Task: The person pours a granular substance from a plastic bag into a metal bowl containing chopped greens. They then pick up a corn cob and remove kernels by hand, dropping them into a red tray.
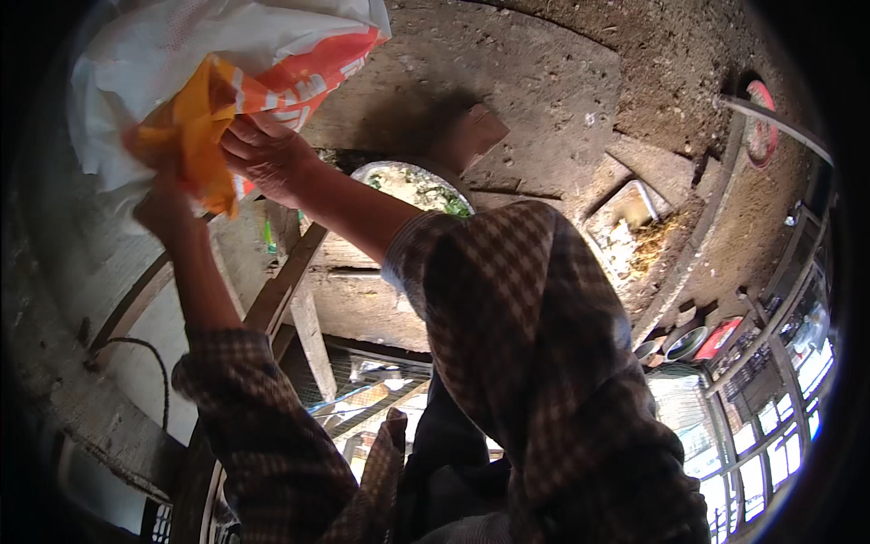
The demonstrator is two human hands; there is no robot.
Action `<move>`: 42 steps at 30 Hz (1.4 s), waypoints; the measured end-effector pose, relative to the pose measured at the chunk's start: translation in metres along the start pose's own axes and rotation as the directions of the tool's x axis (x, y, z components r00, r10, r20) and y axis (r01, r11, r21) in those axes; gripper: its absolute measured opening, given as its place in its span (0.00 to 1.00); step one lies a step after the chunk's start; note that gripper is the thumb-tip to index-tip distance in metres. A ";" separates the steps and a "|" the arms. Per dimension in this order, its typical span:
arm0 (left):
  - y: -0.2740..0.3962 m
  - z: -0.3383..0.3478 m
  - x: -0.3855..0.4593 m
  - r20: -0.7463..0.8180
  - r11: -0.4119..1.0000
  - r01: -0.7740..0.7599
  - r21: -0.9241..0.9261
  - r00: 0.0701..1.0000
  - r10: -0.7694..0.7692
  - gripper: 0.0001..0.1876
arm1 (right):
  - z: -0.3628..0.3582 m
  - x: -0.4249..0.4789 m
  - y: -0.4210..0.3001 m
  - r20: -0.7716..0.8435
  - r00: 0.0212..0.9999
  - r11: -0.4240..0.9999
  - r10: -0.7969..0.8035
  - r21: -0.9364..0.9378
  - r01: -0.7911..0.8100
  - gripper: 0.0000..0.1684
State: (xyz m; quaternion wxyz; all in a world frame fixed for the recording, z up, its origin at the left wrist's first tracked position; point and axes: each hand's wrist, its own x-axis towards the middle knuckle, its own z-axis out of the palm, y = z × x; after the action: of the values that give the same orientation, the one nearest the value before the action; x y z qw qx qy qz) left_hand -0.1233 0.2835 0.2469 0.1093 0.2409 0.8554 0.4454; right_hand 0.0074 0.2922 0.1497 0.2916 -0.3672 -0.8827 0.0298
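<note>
A large white plastic sack (224, 34) with a red band and white printing fills the upper left. My left hand (166, 204) grips a crumpled orange part of plastic (204, 122) at the sack's lower edge; this area is slightly blurred. Close beside it, my right hand (262, 153) has its fingers on the orange and red plastic, with the fingertips partly hidden. Below and right of my right hand, partly behind the forearm, lies a round basin (414, 183) holding pale feed-like mash and green leaves.
Wooden boards (530, 81) cover the dirty ground. A square-edged pan (635, 204) lies near spilled pale material. A pink-rimmed bowl (771, 126) is at the upper right. Wooden bars (289, 279) stand below my hands; a metal pot (686, 343) is near the wire mesh at right.
</note>
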 end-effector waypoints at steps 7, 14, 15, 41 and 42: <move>-0.079 0.036 0.040 0.390 0.289 -0.481 0.828 0.863 0.320 0.17 | -0.040 -0.041 0.010 0.280 0.946 0.985 -0.163 0.104 0.139 0.21; -0.110 0.063 0.045 0.356 0.123 -0.404 0.906 0.887 0.294 0.21 | -0.033 -0.161 0.051 0.169 0.925 0.624 0.340 0.695 -0.357 0.28; -0.117 0.052 0.050 0.370 0.055 -0.402 0.914 0.881 0.296 0.21 | -0.028 -0.190 0.065 0.165 0.862 0.644 0.479 0.601 -0.473 0.23; -0.112 0.054 0.033 0.579 -0.485 -0.394 0.781 0.747 0.326 0.15 | 0.011 -0.300 0.295 0.808 0.545 0.974 0.223 -0.207 -0.092 0.60; -0.090 0.072 0.008 0.469 -0.476 -0.328 0.816 0.857 0.214 0.15 | -0.020 -0.284 0.298 0.857 0.446 0.966 0.258 -0.234 -0.109 0.59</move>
State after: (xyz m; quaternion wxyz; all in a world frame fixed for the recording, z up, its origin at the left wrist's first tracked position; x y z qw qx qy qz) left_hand -0.1293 0.2947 0.1326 -0.2293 0.4548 0.7330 -0.4508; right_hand 0.3651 0.3177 -0.0534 -0.2371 -0.4122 -0.8606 0.1822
